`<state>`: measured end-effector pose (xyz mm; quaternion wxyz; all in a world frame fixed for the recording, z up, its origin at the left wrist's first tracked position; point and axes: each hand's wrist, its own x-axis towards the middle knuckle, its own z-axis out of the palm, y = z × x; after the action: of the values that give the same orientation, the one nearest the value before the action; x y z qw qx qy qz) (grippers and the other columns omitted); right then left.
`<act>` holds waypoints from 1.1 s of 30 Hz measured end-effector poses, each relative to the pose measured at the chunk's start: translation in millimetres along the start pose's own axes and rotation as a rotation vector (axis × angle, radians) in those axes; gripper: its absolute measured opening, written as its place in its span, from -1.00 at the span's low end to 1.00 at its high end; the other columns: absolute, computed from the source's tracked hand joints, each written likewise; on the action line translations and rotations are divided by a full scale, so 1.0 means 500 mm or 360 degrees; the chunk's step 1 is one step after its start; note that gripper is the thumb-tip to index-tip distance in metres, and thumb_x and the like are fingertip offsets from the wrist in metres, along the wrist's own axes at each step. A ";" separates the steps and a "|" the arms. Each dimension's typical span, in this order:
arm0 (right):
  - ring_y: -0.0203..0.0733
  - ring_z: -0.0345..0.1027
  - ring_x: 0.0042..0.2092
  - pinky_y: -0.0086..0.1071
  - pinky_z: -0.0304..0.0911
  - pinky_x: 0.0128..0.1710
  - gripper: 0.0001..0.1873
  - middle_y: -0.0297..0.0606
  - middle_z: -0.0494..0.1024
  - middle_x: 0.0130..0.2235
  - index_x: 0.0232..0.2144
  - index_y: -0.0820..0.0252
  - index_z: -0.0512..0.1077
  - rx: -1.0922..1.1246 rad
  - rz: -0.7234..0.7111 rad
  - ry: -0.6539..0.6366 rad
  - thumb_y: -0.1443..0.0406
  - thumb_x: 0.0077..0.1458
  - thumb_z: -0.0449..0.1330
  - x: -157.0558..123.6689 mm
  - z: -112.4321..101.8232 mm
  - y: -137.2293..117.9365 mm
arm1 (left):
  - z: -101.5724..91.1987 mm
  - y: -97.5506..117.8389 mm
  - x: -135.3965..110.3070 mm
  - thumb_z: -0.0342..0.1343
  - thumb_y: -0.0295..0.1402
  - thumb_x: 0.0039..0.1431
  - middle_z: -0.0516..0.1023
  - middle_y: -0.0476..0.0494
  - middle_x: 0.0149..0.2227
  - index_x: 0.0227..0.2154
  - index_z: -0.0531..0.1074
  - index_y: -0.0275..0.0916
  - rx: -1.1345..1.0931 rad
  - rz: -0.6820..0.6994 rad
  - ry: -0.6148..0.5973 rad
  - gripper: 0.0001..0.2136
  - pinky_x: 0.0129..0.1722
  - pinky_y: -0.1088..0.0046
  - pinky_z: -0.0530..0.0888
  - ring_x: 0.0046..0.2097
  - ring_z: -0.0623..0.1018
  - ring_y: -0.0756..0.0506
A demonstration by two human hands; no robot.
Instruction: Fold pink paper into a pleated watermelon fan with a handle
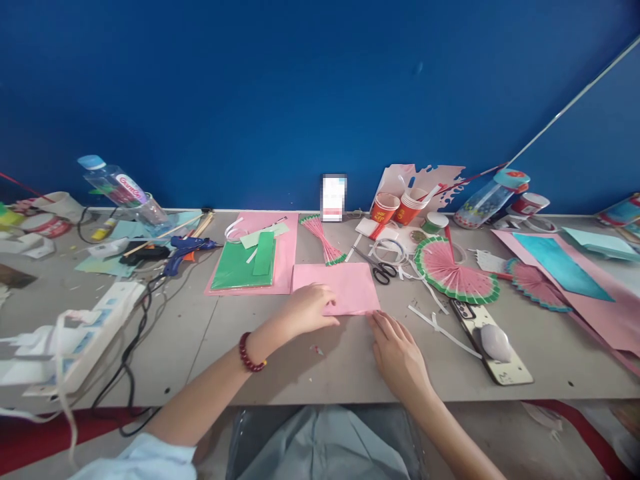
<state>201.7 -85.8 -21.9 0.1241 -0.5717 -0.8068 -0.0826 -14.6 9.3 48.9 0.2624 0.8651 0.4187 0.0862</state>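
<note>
A folded pink sheet of paper [345, 283] lies flat on the table in front of me. My left hand [307, 310] rests over its lower left part, with the fingers loosely bent and apart from the thumb. At the lower right corner of the paper, the fingertips of my right hand [400, 350] lie flat against the edge. Left of it, a green paper pack [227, 267] sits on a larger pink sheet [283, 280]. Black-handled scissors [384, 272] lie just beyond the right edge.
To the right are a watermelon-patterned paper fan [457, 277], a phone [493, 343] and red paper cups [385, 208]. A blue glue gun [187, 252], a power strip [100, 333] and a tilted bottle [117, 183] stand on the left. A blue wall [250, 100] closes the back.
</note>
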 end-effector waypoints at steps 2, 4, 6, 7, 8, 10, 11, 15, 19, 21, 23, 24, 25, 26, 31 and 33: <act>-0.05 0.28 0.04 -0.18 0.23 0.04 -0.48 -0.09 0.45 0.00 0.05 0.25 0.31 0.0016 0.0012 0.0013 0.50 0.01 -0.04 -0.001 0.003 -0.001 | -0.010 -0.026 -0.041 0.26 -0.31 -0.07 0.53 -0.09 -0.26 -0.29 0.48 -0.20 0.0000 -0.0043 0.0065 -0.77 -0.28 0.42 0.36 -0.21 0.49 -0.14; -0.06 0.28 0.04 -0.18 0.23 0.04 -0.48 -0.10 0.45 -0.01 0.04 0.24 0.32 0.0025 0.0024 0.0025 0.51 0.00 -0.04 0.000 0.004 -0.003 | -0.005 -0.052 -0.077 0.22 -0.36 -0.03 0.51 -0.08 -0.20 -0.25 0.48 -0.17 -0.0011 -0.0108 0.0167 -0.78 -0.21 0.40 0.37 -0.14 0.47 -0.14; -0.05 0.28 0.04 -0.17 0.23 0.04 -0.48 -0.10 0.45 -0.01 0.03 0.24 0.32 0.0029 0.0041 0.0033 0.51 -0.01 -0.04 0.001 0.005 -0.004 | 0.009 -0.071 -0.102 0.16 -0.39 0.05 0.51 -0.06 -0.23 -0.30 0.48 -0.16 -0.0040 -0.0152 0.0265 -0.88 -0.20 0.41 0.37 -0.16 0.47 -0.10; -0.04 0.28 0.04 -0.16 0.23 0.04 -0.48 -0.10 0.45 -0.01 0.03 0.23 0.32 0.0030 0.0049 0.0040 0.51 -0.01 -0.04 0.001 0.005 -0.005 | 0.017 -0.077 -0.110 0.12 -0.39 0.09 0.50 -0.05 -0.24 -0.33 0.49 -0.16 -0.0062 -0.0168 0.0287 -0.91 -0.21 0.41 0.38 -0.18 0.47 -0.08; -0.04 0.28 0.04 -0.16 0.22 0.04 -0.48 -0.10 0.45 -0.01 0.03 0.23 0.32 0.0034 0.0053 0.0046 0.51 -0.01 -0.04 0.001 0.005 -0.005 | 0.024 -0.081 -0.115 0.09 -0.38 0.13 0.50 -0.04 -0.24 -0.33 0.49 -0.16 -0.0074 -0.0175 0.0317 -0.91 -0.20 0.42 0.38 -0.18 0.47 -0.07; -0.05 0.29 0.03 -0.16 0.22 0.04 -0.47 -0.11 0.45 -0.01 0.04 0.22 0.30 0.0047 0.0057 0.0055 0.50 -0.01 -0.04 0.001 0.006 -0.005 | 0.034 -0.083 -0.119 0.03 -0.36 0.19 0.49 -0.04 -0.24 -0.33 0.48 -0.15 -0.0054 -0.0159 0.0356 -0.88 -0.19 0.42 0.38 -0.19 0.46 -0.05; -0.05 0.29 0.03 -0.16 0.22 0.04 -0.46 -0.11 0.45 -0.01 0.05 0.21 0.30 0.0055 0.0058 0.0058 0.49 -0.01 -0.04 0.001 0.006 -0.005 | 0.036 -0.082 -0.119 0.01 -0.36 0.21 0.49 -0.04 -0.24 -0.32 0.48 -0.15 -0.0013 -0.0134 0.0369 -0.86 -0.18 0.42 0.38 -0.18 0.46 -0.05; -0.06 0.28 0.05 -0.16 0.22 0.05 -0.47 -0.10 0.44 0.01 0.05 0.24 0.29 0.0072 0.0061 0.0051 0.49 -0.01 -0.04 0.001 0.007 -0.004 | 0.038 -0.080 -0.121 -0.04 -0.42 0.24 0.48 -0.08 -0.25 -0.26 0.45 -0.17 0.0379 0.0071 0.0346 -0.83 -0.15 0.37 0.36 -0.17 0.44 -0.08; -0.07 0.26 0.06 -0.17 0.19 0.07 -0.47 -0.11 0.44 0.02 0.04 0.26 0.30 0.0068 0.0082 0.0033 0.50 -0.01 -0.04 0.000 0.009 -0.004 | 0.046 -0.082 -0.133 -0.10 -0.59 0.19 0.50 -0.15 -0.26 -0.21 0.42 -0.24 0.0817 0.0311 0.0302 -0.76 -0.18 0.32 0.35 -0.21 0.45 -0.11; -0.07 0.24 0.07 -0.18 0.18 0.08 -0.48 -0.11 0.43 0.03 0.05 0.27 0.30 0.0070 0.0088 0.0025 0.50 0.00 -0.04 -0.001 0.009 -0.004 | 0.053 -0.084 -0.139 -0.11 -0.63 0.18 0.50 -0.17 -0.26 -0.21 0.41 -0.27 0.0936 0.0395 0.0358 -0.74 -0.19 0.32 0.35 -0.22 0.46 -0.11; -0.08 0.24 0.07 -0.19 0.16 0.09 -0.49 -0.11 0.42 0.03 0.05 0.29 0.30 0.0077 0.0092 0.0022 0.50 0.01 -0.04 -0.002 0.010 -0.004 | 0.059 -0.088 -0.143 -0.12 -0.62 0.19 0.50 -0.17 -0.27 -0.21 0.41 -0.28 0.1002 0.0458 0.0463 -0.75 -0.21 0.32 0.36 -0.23 0.46 -0.11; -0.08 0.24 0.07 -0.19 0.16 0.09 -0.49 -0.11 0.42 0.03 0.05 0.29 0.30 0.0085 0.0096 0.0022 0.49 0.01 -0.04 -0.002 0.010 -0.004 | 0.061 -0.091 -0.144 -0.11 -0.60 0.21 0.50 -0.16 -0.28 -0.20 0.41 -0.28 0.1013 0.0475 0.0509 -0.77 -0.21 0.32 0.37 -0.23 0.46 -0.11; -0.08 0.24 0.07 -0.19 0.16 0.09 -0.49 -0.11 0.42 0.02 0.05 0.29 0.30 0.0096 0.0102 0.0023 0.49 0.01 -0.04 -0.001 0.009 -0.003 | 0.062 -0.094 -0.145 -0.10 -0.56 0.22 0.50 -0.15 -0.29 -0.20 0.40 -0.28 0.1006 0.0481 0.0550 -0.79 -0.22 0.33 0.37 -0.23 0.46 -0.10; -0.08 0.23 0.06 -0.19 0.15 0.08 -0.49 -0.11 0.42 0.02 0.05 0.27 0.30 0.0113 0.0103 0.0024 0.49 0.02 -0.04 -0.001 0.008 -0.002 | 0.062 -0.096 -0.145 -0.09 -0.53 0.23 0.50 -0.14 -0.29 -0.20 0.40 -0.27 0.0981 0.0480 0.0580 -0.81 -0.22 0.33 0.37 -0.23 0.46 -0.10; -0.05 0.29 -0.04 -0.18 0.21 -0.06 -0.60 -0.12 0.47 -0.10 0.01 0.21 0.33 0.0213 0.0087 0.0014 0.41 0.13 -0.05 0.019 -0.003 0.016 | 0.049 -0.102 -0.142 -0.09 -0.50 0.25 0.52 -0.11 -0.25 -0.19 0.41 -0.23 0.0808 0.0484 0.0598 -0.80 -0.21 0.35 0.38 -0.21 0.46 -0.08; -0.05 0.31 -0.12 -0.18 0.23 -0.13 -0.63 -0.13 0.48 -0.18 0.01 0.20 0.33 0.0254 0.0070 -0.0031 0.38 0.17 -0.05 0.035 -0.008 0.032 | 0.045 -0.102 -0.141 -0.11 -0.52 0.25 0.52 -0.09 -0.27 -0.23 0.42 -0.22 0.0736 0.0476 0.0592 -0.79 -0.22 0.37 0.38 -0.22 0.46 -0.07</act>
<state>211.6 -66.1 -13.0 0.1634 -0.5783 -0.7992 -0.0097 -85.6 -27.4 7.8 -0.0375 0.9230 0.3363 0.1830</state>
